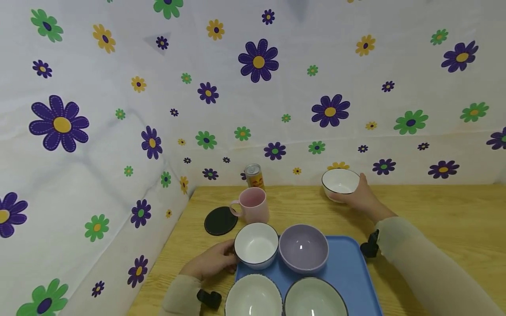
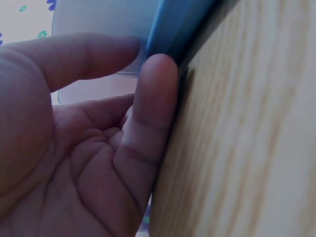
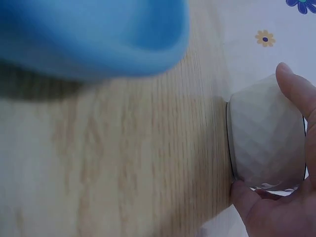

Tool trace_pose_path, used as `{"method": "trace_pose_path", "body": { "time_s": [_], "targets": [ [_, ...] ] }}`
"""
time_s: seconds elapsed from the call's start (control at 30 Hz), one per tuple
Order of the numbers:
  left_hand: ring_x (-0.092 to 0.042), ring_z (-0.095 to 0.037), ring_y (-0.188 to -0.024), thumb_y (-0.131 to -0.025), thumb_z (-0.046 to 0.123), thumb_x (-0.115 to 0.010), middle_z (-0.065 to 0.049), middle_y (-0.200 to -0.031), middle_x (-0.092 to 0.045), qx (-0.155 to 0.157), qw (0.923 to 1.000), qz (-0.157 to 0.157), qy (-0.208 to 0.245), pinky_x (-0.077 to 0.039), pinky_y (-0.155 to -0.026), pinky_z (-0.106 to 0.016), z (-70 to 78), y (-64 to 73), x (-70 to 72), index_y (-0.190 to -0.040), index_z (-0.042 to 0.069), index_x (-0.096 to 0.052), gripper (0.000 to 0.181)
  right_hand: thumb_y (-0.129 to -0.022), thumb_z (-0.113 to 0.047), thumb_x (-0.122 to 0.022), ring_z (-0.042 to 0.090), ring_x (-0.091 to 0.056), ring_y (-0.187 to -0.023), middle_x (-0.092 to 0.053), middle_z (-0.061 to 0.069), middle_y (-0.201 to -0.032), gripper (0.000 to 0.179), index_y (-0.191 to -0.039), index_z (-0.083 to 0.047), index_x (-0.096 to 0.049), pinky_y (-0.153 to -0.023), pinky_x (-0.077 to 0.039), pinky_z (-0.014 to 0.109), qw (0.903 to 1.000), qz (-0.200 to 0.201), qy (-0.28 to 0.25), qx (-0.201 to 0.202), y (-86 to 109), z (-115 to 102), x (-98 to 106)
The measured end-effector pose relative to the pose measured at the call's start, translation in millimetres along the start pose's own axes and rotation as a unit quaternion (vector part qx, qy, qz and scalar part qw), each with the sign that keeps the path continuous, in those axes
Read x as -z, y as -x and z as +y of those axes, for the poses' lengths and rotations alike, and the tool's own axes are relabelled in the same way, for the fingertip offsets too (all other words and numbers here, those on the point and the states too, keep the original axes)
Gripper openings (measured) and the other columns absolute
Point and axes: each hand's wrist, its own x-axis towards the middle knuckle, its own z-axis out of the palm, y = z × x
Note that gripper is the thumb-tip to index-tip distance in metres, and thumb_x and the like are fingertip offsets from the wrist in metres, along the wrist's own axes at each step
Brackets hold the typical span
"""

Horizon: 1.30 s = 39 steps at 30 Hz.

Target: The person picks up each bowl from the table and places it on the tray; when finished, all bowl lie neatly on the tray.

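Near the wall, my right hand (image 1: 361, 197) grips a white bowl (image 1: 336, 181) with a dark rim, the thumb at its side. In the right wrist view this bowl (image 3: 266, 133) has a faceted outside, and its base is right at the wooden table. My left hand (image 1: 213, 261) rests beside another white, dark-rimmed bowl (image 1: 257, 243) at the left corner of a blue tray (image 1: 348, 263). In the left wrist view its fingers (image 2: 155, 89) lie loosely bent against the tray's edge. A purple bowl (image 1: 303, 248) and two cream bowls (image 1: 253, 296) also stand on the tray.
A pink mug (image 1: 254, 208) stands behind the tray, with a drink can (image 1: 254, 175) behind it. A round black coaster (image 1: 220, 221) lies left of the mug. Flower-patterned white cloth (image 1: 284, 109) hangs along the back and left of the wooden table (image 1: 442, 219).
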Motion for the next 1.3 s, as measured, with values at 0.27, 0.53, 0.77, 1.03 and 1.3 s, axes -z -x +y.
{"method": "trace_pose_path", "body": {
  "time_s": [0.27, 0.53, 0.77, 1.03, 1.3],
  "targets": [
    [-0.061, -0.02, -0.089, -0.098, 0.018, -0.063, -0.008, -0.11, -0.062, -0.002, 1.0, -0.002, -0.005, -0.056, -0.077, -0.033, 2.5, 0.9, -0.7, -0.143, 0.003, -0.048, 0.051, -0.073, -0.068, -0.078, 0.058, -0.023, -0.14, -0.012, 0.04, -0.156, 0.146, -0.154, -0.002, 0.024, -0.111, -0.026, 0.067, 0.9991, 0.007, 0.041, -0.009, -9.0, 7, -1],
    [-0.061, -0.02, -0.09, -0.097, 0.019, -0.063, -0.009, -0.113, -0.062, -0.002, 0.9999, -0.001, -0.011, -0.056, -0.077, -0.033, 1.2, 0.2, 0.2, -0.145, 0.004, -0.047, 0.052, -0.074, -0.063, -0.081, 0.054, -0.029, -0.14, -0.022, 0.036, -0.155, 0.135, -0.158, 0.001, 0.005, -0.111, -0.031, 0.064, 0.9994, 0.019, 0.03, 0.006, -4.8, 2, -3],
    [-0.062, -0.02, -0.09, -0.097, 0.019, -0.063, -0.009, -0.115, -0.062, -0.005, 1.0, -0.005, -0.005, -0.056, -0.077, -0.034, 1.3, -0.8, 0.0, -0.146, 0.004, -0.047, 0.054, -0.076, -0.06, -0.081, 0.053, -0.029, -0.139, -0.021, 0.035, -0.156, 0.132, -0.158, 0.004, 0.002, -0.11, -0.031, 0.065, 0.9992, 0.021, 0.029, 0.015, 2.9, 0, 2],
    [-0.062, -0.02, -0.089, -0.097, 0.018, -0.063, -0.008, -0.11, -0.062, -0.011, 0.9999, -0.007, -0.003, -0.056, -0.076, -0.034, 0.7, -2.3, -0.5, -0.145, 0.004, -0.047, 0.052, -0.077, -0.062, -0.079, 0.053, -0.028, -0.14, -0.021, 0.034, -0.157, 0.13, -0.158, 0.004, -0.001, -0.11, -0.031, 0.066, 0.9998, 0.007, 0.016, 0.012, 10.4, 7, 10],
    [-0.062, -0.02, -0.088, -0.097, 0.017, -0.064, -0.008, -0.107, -0.062, -0.01, 0.9999, -0.003, -0.008, -0.056, -0.076, -0.033, 2.3, -0.7, -1.5, -0.144, 0.003, -0.047, 0.052, -0.079, -0.066, -0.075, 0.054, -0.027, -0.14, -0.02, 0.034, -0.158, 0.129, -0.158, 0.004, -0.002, -0.108, -0.031, 0.068, 0.9989, -0.006, 0.039, 0.027, 29.2, 15, 15]
  ]
}}
